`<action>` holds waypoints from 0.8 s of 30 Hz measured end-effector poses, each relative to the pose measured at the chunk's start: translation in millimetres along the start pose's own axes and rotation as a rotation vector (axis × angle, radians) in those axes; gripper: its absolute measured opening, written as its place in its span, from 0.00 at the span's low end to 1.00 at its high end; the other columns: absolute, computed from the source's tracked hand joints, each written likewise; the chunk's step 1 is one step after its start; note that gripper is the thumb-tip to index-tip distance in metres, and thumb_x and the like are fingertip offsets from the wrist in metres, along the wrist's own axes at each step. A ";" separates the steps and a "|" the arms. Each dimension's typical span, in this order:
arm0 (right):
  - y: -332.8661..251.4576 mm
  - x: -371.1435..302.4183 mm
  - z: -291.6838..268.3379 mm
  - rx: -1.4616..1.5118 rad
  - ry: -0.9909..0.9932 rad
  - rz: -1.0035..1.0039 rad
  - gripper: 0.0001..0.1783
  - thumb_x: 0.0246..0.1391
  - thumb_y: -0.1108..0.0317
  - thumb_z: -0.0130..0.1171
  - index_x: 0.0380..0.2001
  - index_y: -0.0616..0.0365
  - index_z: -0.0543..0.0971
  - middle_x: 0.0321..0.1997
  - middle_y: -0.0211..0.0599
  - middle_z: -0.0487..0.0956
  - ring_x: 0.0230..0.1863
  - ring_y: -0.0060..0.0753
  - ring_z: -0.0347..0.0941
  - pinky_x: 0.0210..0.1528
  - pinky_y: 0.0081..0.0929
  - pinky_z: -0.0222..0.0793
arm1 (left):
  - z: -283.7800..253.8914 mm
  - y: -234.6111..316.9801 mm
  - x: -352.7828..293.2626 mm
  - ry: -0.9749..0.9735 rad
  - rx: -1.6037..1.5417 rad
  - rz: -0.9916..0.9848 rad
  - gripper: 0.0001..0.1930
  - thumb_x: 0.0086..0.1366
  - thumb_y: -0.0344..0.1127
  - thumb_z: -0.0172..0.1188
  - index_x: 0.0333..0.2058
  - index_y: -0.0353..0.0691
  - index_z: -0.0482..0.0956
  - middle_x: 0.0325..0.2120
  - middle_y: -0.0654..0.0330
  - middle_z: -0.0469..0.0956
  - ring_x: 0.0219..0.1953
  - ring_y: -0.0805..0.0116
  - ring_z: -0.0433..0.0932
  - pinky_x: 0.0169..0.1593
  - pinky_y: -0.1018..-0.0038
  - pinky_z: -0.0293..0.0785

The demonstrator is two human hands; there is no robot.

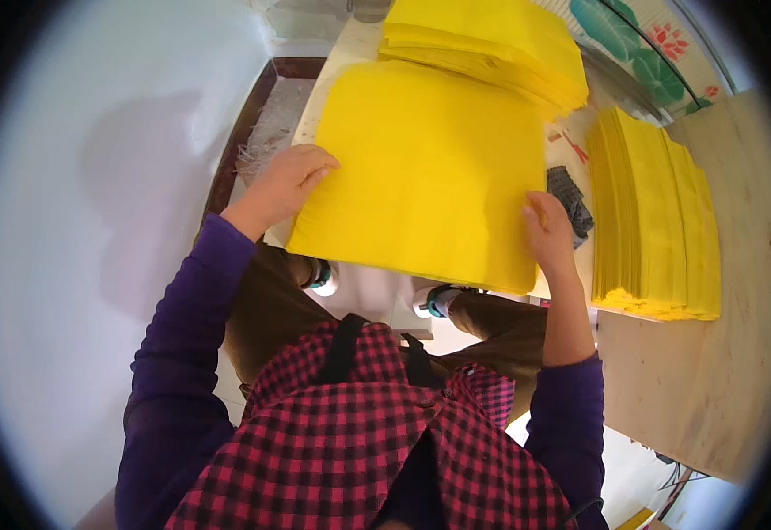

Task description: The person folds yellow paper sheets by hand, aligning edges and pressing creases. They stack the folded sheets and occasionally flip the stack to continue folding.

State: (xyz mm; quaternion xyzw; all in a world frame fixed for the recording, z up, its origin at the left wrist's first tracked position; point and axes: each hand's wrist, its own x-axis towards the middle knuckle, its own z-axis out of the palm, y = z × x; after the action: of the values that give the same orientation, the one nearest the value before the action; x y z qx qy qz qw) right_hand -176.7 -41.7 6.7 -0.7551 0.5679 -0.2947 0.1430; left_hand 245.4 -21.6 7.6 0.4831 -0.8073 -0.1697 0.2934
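A broad yellow sheet [429, 168], paper or cloth, lies flat on the table in front of me, its near edge reaching over the table's front. My left hand [292, 181] grips its left edge, thumb and fingers closed together. At the opposite side my right hand [550, 231] has its fingers bent round the right edge. Whether one sheet or several lie between my hands, I cannot tell. Just behind is a thick stack of yellow sheets [491, 40], partly overlapped by the sheet I hold.
To the right stands another yellow stack [655, 216], beside a wooden board [739, 177]. A dark grey cloth [571, 205] and a small red item [574, 147] lie near my right hand. The white wall [120, 221] rises at the left; a flower-patterned panel [641, 44] is at the back.
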 end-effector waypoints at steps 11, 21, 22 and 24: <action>5.4 -54.3 -5.0 0.049 0.081 0.029 0.18 0.45 0.78 0.62 0.43 0.60 0.78 0.49 0.43 0.76 0.54 0.44 0.70 0.59 0.33 0.63 | 3.4 -8.1 -36.8 0.064 -0.047 -0.063 0.13 0.53 0.24 0.61 0.39 0.39 0.78 0.41 0.55 0.77 0.49 0.54 0.72 0.53 0.66 0.68; 9.1 -53.7 -10.3 0.053 0.085 0.023 0.17 0.44 0.78 0.64 0.40 0.59 0.78 0.48 0.42 0.77 0.53 0.44 0.70 0.57 0.33 0.64 | 7.9 -7.0 -29.8 0.157 0.001 0.013 0.08 0.52 0.23 0.62 0.32 0.36 0.79 0.36 0.55 0.78 0.41 0.54 0.76 0.47 0.66 0.72; 9.5 -52.6 -11.1 0.037 0.087 0.014 0.17 0.44 0.78 0.64 0.40 0.59 0.78 0.48 0.42 0.77 0.53 0.44 0.70 0.57 0.33 0.64 | 7.7 -5.9 -29.5 0.155 0.014 0.011 0.08 0.52 0.23 0.62 0.32 0.36 0.79 0.36 0.55 0.78 0.41 0.54 0.76 0.47 0.66 0.72; 10.0 -49.7 -11.4 0.049 0.099 0.011 0.16 0.43 0.78 0.64 0.40 0.59 0.78 0.48 0.42 0.77 0.53 0.44 0.70 0.57 0.34 0.64 | 7.2 -4.2 -29.4 0.153 0.010 -0.004 0.07 0.52 0.23 0.62 0.32 0.36 0.79 0.36 0.55 0.78 0.41 0.54 0.76 0.47 0.67 0.72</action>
State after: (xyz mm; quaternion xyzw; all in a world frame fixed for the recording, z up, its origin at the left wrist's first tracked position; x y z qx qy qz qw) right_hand -200.4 3.3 -3.9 -0.7327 0.5710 -0.3448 0.1348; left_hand 254.3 2.2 -9.4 0.4976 -0.7824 -0.1288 0.3516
